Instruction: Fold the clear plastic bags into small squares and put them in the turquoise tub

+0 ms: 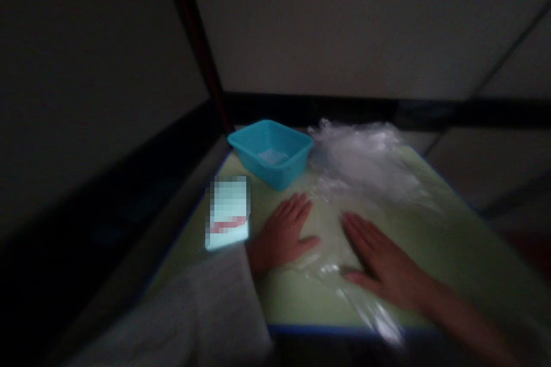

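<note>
A clear plastic bag (pixel 331 241) lies on the table, spread between my two hands and reaching the front edge. On its left side my left hand (pixel 286 229) rests open, fingers stretched forward and thumb pointing right. My right hand (pixel 381 261) is open too, palm down at the bag's right side, its thumb apart from the fingers. Neither hand grips anything that I can see. Beyond them, a pile of clear plastic bags (pixel 370 157) sits crumpled at the back. The picture is dim and somewhat blurred.
A blue plastic basin (pixel 286 169) with something pale inside stands at the back left of the pale green table (pixel 430 229). Left of my left hand lies a lit phone (pixel 228 209), its screen pixelated. Walls rise behind the table and to the left.
</note>
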A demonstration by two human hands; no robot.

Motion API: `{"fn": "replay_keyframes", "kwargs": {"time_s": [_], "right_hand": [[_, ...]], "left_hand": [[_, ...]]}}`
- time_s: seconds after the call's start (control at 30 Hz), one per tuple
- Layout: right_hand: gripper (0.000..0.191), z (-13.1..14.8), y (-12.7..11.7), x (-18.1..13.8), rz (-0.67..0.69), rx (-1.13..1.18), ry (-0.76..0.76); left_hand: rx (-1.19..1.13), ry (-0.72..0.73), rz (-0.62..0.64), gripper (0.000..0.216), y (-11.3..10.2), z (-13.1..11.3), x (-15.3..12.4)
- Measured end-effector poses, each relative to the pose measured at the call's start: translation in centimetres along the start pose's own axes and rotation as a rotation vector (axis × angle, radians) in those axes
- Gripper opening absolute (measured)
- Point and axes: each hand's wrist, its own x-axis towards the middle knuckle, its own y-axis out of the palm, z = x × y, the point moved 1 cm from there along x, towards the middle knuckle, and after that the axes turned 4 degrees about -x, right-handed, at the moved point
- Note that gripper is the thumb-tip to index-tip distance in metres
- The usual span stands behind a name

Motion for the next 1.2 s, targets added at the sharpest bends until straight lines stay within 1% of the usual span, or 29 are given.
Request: {"fn": "replay_keyframes", "kwargs": {"time_s": [0.17, 0.3, 0.4, 0.47, 0.57, 0.67, 0.73, 0.8, 1.07, 1.2], "right_hand": [[0.085, -1.1, 1.0, -2.6, -0.015, -0.042, 0.099], [0.085, -2.5, 0.9, -3.9, -0.012, -0.059, 0.124], [0.086, -2.8, 0.6, -4.8, -0.002, -0.052, 0.144], [0.085, -2.3, 0.1, -5.2, 0.002, -0.030, 0.186], [0.082, -0.1, -0.8, -5.0, -0.003, 0.019, 0.268], [0.090, 2.3, -1.1, -4.4, -0.007, 0.017, 0.248], [0.095, 3.2, -0.9, -4.1, -0.002, 0.010, 0.224], [0.098, 3.2, -0.6, -4.1, 0.004, -0.001, 0.214], [0.097, 1.3, -0.4, -5.3, 0.011, -0.025, 0.219], [0.097, 1.2, -0.2, -5.3, 0.011, -0.024, 0.218]], "left_hand": [[0.018, 0.023, -0.023, 0.076, 0.2, 0.2, 0.0], [0.026, 0.035, -0.035, 0.076, 0.2, 0.3, -0.1], [0.023, 0.044, -0.042, 0.075, 0.2, 0.4, -0.1], [0.020, 0.047, -0.045, 0.074, 0.2, 0.4, -0.1], [0.015, 0.051, -0.047, 0.074, 0.2, 0.4, 0.0], [0.014, 0.047, -0.040, 0.074, 0.1, 0.4, 0.0], [0.014, 0.040, -0.038, 0.074, 0.1, 0.4, 0.0], [0.015, 0.038, -0.040, 0.074, 0.1, 0.4, 0.1], [0.003, 0.026, -0.035, 0.071, 0.0, 0.9, 0.5], [-0.020, 0.021, -0.076, 0.071, -0.8, 0.8, 0.6]]}}
